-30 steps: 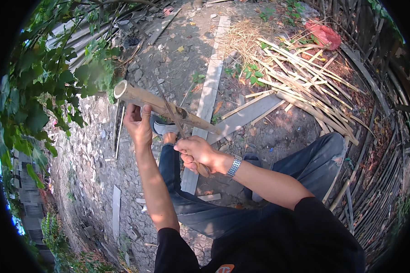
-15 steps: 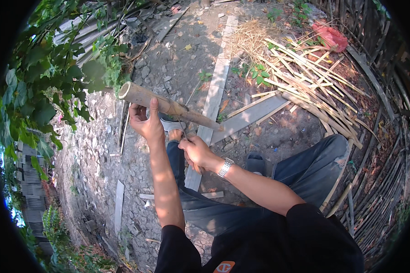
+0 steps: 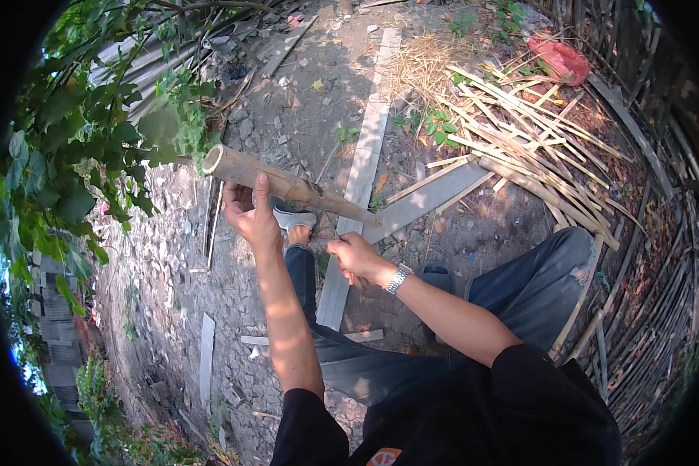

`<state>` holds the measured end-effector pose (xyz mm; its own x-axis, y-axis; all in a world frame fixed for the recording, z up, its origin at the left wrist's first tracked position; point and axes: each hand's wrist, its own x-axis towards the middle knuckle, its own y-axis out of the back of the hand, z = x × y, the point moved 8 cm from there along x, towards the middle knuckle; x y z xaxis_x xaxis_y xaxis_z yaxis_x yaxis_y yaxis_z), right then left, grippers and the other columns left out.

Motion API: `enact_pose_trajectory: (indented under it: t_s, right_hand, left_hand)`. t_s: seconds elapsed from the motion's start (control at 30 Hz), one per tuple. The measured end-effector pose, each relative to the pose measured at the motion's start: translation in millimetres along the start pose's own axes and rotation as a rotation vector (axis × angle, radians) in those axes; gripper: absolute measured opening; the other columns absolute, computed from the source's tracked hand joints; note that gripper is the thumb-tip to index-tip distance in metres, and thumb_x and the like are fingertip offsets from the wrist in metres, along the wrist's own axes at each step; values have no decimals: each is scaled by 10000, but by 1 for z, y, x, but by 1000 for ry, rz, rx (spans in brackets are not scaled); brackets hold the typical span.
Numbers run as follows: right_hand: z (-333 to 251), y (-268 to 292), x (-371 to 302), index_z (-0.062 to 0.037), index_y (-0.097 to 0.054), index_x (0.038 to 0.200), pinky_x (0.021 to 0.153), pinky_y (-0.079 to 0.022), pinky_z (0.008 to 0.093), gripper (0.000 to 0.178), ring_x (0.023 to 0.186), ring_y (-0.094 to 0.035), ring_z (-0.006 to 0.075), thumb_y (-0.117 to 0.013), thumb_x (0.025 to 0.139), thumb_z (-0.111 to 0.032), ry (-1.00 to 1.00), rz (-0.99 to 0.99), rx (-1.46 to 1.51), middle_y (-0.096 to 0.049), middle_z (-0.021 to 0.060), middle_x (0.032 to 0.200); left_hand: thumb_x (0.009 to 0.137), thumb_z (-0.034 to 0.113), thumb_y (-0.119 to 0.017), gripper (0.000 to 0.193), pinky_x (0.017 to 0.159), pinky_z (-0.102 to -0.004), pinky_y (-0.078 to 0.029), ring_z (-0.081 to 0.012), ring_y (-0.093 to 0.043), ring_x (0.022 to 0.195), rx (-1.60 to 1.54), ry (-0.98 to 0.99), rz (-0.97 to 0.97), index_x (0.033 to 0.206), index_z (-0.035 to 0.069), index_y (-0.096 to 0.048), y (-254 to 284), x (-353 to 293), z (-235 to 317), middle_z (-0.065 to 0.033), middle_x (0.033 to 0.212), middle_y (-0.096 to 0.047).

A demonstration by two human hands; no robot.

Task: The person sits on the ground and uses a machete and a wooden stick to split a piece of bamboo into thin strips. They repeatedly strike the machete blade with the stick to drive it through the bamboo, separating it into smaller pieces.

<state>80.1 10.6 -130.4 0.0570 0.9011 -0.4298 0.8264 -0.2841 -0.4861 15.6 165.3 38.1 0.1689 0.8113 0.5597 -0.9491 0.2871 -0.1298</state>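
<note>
A thick bamboo pole (image 3: pixel 283 182) slants across in front of me, its hollow cut end at the upper left and its other end near a grey board. My left hand (image 3: pixel 252 213) grips it near the hollow end, thumb on top and fingers behind. Just below the pole, my right hand (image 3: pixel 357 260) is closed around a slim tool that is mostly hidden in the fist. What shows of the tool is thin and dark, too little to tell its kind. The right fist is apart from the pole.
Long grey boards (image 3: pixel 369 147) lie on the cracked ground beyond and under the pole. A heap of split bamboo strips (image 3: pixel 520 140) is at the right, with a red bag (image 3: pixel 559 60) behind. Leafy branches (image 3: pixel 70 155) hang at the left. My bent knee (image 3: pixel 571 252) rises at right.
My right hand has moved right and a little down, away from the pole. The left hand and the pole stay nearly in place.
</note>
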Motion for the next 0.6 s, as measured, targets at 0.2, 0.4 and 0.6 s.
enact_pose_trajectory:
  t_s: [0.2, 0.4, 0.6]
  right_hand:
    - [55, 73, 8, -28, -576, 940, 342, -377, 296, 231, 386, -473, 113, -575, 960, -258, -218, 40, -36, -507, 22, 584]
    - [-98, 1, -66, -45, -537, 832, 363, -398, 277, 225, 393, -466, 99, -539, 1006, -187, 542, 35, 83, -458, -1, 552]
    - [88, 76, -53, -90, -472, 767, 377, -409, 304, 264, 422, -450, 114, -599, 958, -222, -426, 126, 370, -467, -14, 582]
  left_hand:
    - [967, 199, -742, 545, 1090, -389, -425, -226, -572, 1253, 107, 25, -153, 1400, -59, -536, 26, -2, 2, -145, 1336, -622]
    - [960, 163, -750, 497, 1008, -327, -458, -180, -613, 1139, 78, 42, -257, 1361, -58, -555, 5, 0, 0, -114, 1239, -667]
    - [956, 145, -755, 497, 987, -315, -469, -180, -621, 1123, 21, 23, -186, 1359, -53, -543, 13, 6, 3, -114, 1240, -660]
